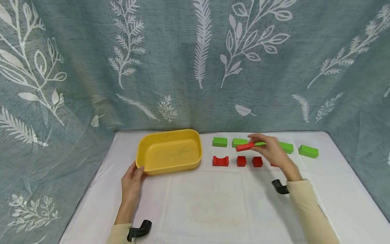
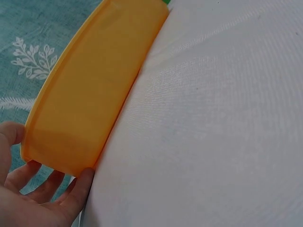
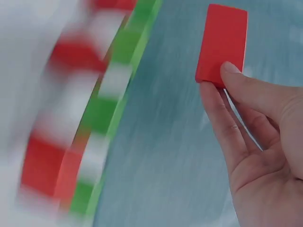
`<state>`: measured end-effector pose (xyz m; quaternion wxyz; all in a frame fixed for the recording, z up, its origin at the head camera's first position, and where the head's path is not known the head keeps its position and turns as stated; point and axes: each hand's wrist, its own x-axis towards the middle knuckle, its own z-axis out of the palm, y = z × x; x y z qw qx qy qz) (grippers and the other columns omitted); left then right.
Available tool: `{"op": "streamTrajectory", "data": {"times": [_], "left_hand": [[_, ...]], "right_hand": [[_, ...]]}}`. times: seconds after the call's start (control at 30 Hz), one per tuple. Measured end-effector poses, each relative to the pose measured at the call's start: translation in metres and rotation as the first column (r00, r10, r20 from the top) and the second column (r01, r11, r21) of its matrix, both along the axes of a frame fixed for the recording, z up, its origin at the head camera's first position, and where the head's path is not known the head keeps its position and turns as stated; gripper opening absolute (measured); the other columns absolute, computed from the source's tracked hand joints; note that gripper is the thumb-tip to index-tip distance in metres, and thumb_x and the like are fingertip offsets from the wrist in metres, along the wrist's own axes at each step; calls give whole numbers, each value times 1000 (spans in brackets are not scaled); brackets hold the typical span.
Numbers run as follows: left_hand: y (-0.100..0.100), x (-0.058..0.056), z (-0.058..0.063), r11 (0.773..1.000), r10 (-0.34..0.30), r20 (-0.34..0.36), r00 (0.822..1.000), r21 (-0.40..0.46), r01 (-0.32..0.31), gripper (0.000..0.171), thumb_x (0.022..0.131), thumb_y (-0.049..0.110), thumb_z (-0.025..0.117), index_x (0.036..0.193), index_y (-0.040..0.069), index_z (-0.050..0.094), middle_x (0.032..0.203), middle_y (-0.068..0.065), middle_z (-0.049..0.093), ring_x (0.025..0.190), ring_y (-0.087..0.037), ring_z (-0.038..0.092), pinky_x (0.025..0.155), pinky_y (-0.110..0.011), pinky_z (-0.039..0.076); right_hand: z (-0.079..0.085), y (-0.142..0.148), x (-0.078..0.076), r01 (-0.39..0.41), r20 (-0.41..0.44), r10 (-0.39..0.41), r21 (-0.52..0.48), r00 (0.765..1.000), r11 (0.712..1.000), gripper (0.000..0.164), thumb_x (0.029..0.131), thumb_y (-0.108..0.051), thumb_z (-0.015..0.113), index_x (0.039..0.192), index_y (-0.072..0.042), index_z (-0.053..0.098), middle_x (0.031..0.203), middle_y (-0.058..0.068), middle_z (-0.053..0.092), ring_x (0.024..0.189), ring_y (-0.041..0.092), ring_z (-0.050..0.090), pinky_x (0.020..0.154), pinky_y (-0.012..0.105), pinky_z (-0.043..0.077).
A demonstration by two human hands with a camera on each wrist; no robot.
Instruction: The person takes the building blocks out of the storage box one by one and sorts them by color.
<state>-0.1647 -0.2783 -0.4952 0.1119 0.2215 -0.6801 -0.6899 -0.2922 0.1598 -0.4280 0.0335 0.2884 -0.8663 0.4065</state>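
Observation:
My left hand grips the near left corner of a yellow plastic tray, thumb at the rim and fingers against its outer wall. In the left wrist view the fingertips touch the end of the tray. Between thumb and fingertips my right hand pinches a flat red rectangular block. That block is raised off the table, in front of the row of green blocks in the head view. The right wrist view shows the held red block from its broad face.
Several green blocks form a back row to the right of the tray. Before them stand red pieces: a notched block, two small cubes and one partly hidden by my right hand. A patterned curtain hangs behind the white-covered table.

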Motion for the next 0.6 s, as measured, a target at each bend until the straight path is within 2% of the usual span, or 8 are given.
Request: {"op": "streamTrajectory", "data": {"times": [0.07, 0.13, 0.2, 0.27, 0.37, 0.4, 0.5, 0.6], "left_hand": [[-2, 3, 1, 1000, 11, 15, 1000, -8, -11, 55, 91, 26, 53, 140, 12, 33, 139, -7, 37, 109, -13, 51, 87, -20, 46], [-4, 4, 2, 999, 18, 25, 1000, -30, -17, 55, 91, 29, 53, 140, 14, 33, 139, -7, 37, 110, -13, 50, 87, -19, 46], [-6, 5, 4, 999, 24, 31, 999, -48, -22, 56, 90, 31, 53, 140, 15, 33, 139, -6, 37, 111, -13, 50, 87, -19, 46], [-8, 5, 6, 998, 33, 38, 999, -57, -31, 56, 90, 33, 53, 140, 16, 34, 140, -6, 36, 111, -12, 50, 87, -18, 45], [-11, 7, 7, 997, 58, 42, 997, -44, -56, 55, 90, 32, 53, 139, 16, 35, 139, -7, 37, 109, -11, 50, 86, -16, 45], [-12, 8, 8, 997, 63, 45, 997, -38, -61, 55, 90, 32, 53, 139, 16, 35, 139, -7, 37, 108, -10, 51, 86, -16, 45], [-13, 8, 7, 998, 61, 44, 997, -4, -61, 54, 90, 30, 53, 139, 15, 35, 139, -8, 36, 108, -11, 50, 86, -16, 45], [-12, 7, 7, 999, 51, 47, 998, 7, -51, 54, 91, 29, 53, 140, 15, 35, 140, -7, 35, 110, -13, 50, 87, -18, 45]], "right_hand": [[-3, 51, 8, 108, -37, -106, 52, 994, 993, 44, 75, 0, 69, 118, -4, 57, 99, 13, 64, 89, 19, 60, 73, 31, 54], [-6, 95, 17, 215, -66, -209, 92, 976, 972, 46, 74, 1, 70, 118, -3, 57, 98, 15, 64, 87, 19, 59, 72, 29, 53], [-13, 129, 24, 307, -57, -302, 97, 952, 947, 47, 73, 1, 71, 117, -2, 57, 97, 16, 64, 85, 16, 59, 69, 21, 53], [-23, 154, 30, 366, -43, -364, 118, 931, 923, 47, 72, -1, 71, 117, -1, 57, 96, 17, 64, 85, 15, 60, 66, 12, 50], [-39, 175, 34, 396, 6, -402, 167, 916, 903, 46, 75, -5, 71, 118, 0, 56, 96, 18, 64, 86, 13, 61, 67, 12, 49], [-44, 178, 35, 390, 22, -400, 180, 916, 903, 46, 75, -7, 71, 118, 1, 55, 97, 19, 64, 87, 15, 61, 69, 17, 50], [-55, 180, 35, 362, 53, -384, 237, 922, 901, 47, 78, -9, 69, 120, 2, 52, 99, 20, 63, 91, 26, 61, 74, 29, 51], [-59, 178, 35, 360, 83, -390, 249, 917, 899, 47, 78, -6, 68, 122, 2, 51, 101, 21, 63, 95, 37, 57, 74, 27, 50]]}}
